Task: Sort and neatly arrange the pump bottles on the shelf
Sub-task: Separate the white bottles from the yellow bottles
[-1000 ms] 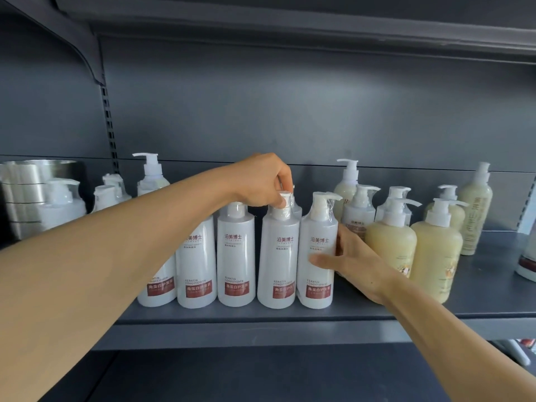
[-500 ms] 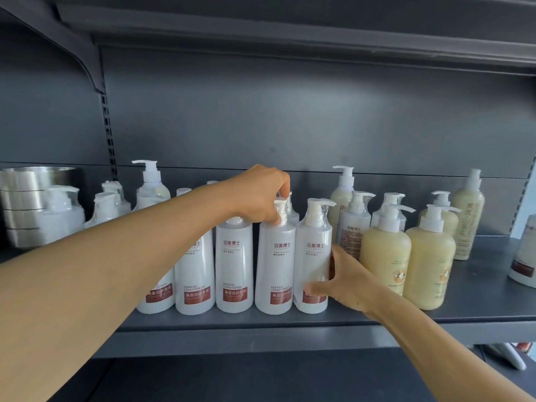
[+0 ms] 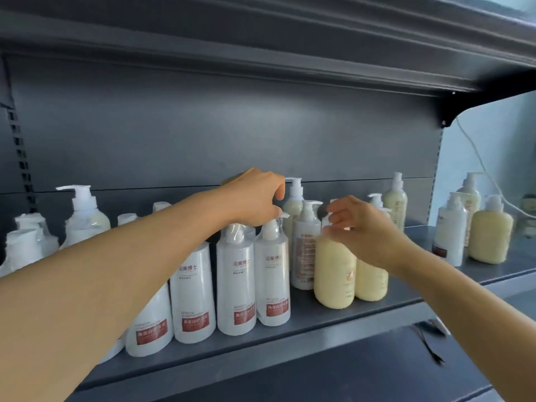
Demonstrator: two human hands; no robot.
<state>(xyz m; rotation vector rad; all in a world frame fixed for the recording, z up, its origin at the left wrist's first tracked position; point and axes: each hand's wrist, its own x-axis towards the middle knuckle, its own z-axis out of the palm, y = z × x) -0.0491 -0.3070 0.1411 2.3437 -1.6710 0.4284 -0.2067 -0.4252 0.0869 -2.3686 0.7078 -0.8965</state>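
A row of tall white pump bottles (image 3: 236,274) with red labels stands along the front of the grey shelf (image 3: 304,324). My left hand (image 3: 255,195) reaches over them, its fingers curled round the wrapped pump head of the second white bottle from the right. Its thumb lies by the nozzle of the rightmost white bottle (image 3: 272,268). Just to the right stand two cream-yellow pump bottles (image 3: 333,271), one behind the other. My right hand (image 3: 359,230) grips the pump head of the front yellow bottle and hides the pump.
More bottles with wrapped pumps (image 3: 84,216) stand at the back left. Taller cream bottles (image 3: 396,198) line the back wall. A white bottle (image 3: 449,236) and a squat yellow one (image 3: 490,236) stand at the right end. The upper shelf (image 3: 261,53) hangs overhead.
My right hand left the side of the rightmost white bottle and rose onto the yellow bottle's pump. My left hand stays on the white bottles' pumps. The view swung right.
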